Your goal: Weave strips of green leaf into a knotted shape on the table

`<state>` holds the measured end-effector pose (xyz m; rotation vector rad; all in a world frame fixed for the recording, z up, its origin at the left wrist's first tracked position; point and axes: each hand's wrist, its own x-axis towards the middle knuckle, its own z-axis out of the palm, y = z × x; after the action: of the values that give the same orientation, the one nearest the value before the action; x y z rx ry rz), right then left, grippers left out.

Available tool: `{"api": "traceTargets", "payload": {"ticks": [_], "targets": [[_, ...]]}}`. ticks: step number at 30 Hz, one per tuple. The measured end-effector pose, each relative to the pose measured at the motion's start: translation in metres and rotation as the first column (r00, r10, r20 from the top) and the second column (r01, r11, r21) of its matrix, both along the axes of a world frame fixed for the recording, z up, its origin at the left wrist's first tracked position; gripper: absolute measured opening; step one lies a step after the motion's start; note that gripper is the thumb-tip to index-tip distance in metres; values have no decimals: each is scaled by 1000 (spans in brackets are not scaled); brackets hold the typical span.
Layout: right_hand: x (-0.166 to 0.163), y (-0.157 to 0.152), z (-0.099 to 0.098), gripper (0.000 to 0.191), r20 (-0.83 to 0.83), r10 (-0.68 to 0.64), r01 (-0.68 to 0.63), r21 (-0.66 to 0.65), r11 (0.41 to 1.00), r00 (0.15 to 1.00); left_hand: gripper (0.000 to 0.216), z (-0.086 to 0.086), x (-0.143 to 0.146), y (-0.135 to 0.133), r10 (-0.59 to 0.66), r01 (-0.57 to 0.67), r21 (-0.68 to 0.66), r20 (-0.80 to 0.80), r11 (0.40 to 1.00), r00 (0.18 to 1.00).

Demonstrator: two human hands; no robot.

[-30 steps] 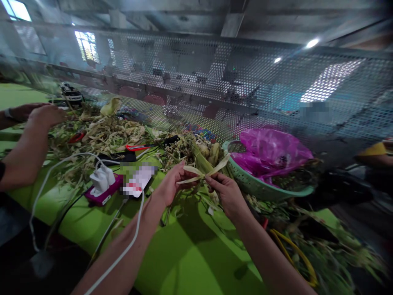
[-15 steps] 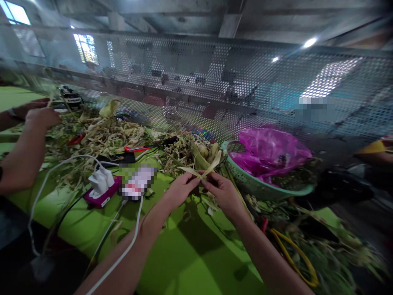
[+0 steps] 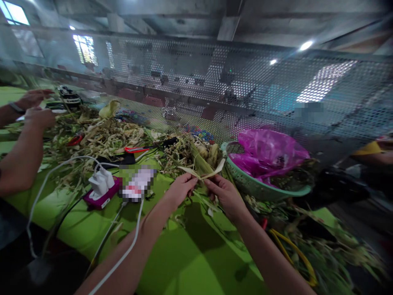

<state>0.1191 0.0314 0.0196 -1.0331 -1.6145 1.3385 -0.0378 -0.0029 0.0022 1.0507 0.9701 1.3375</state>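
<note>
Both my hands pinch a pale, dried husk strip above the green table. My left hand is closed on it from the left, thumb and fingers together. From the right, my right hand is closed on the same strip. The strip's two ends stick out beyond my fingers to left and right, and its middle looks crossed or knotted between them. Just behind my hands lies a heap of dried plant matter with a longer green husk piece leaning in it.
A green basket with a purple plastic bag stands to the right. At left are a purple power strip, a phone and white cables. Red-handled scissors lie behind. Another person's hands are at far left. A perforated screen rises behind.
My fingers have drawn slightly apart, and the strip's right end now points lower and further right. At far left, the other person's hands have moved apart.
</note>
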Motion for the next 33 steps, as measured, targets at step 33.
{"api": "traceTargets", "payload": {"ticks": [33], "targets": [[-2, -5, 9, 17, 333, -271, 18, 600, 800, 903, 20, -9, 9, -5, -98, 160, 115, -420, 980, 902]]}}
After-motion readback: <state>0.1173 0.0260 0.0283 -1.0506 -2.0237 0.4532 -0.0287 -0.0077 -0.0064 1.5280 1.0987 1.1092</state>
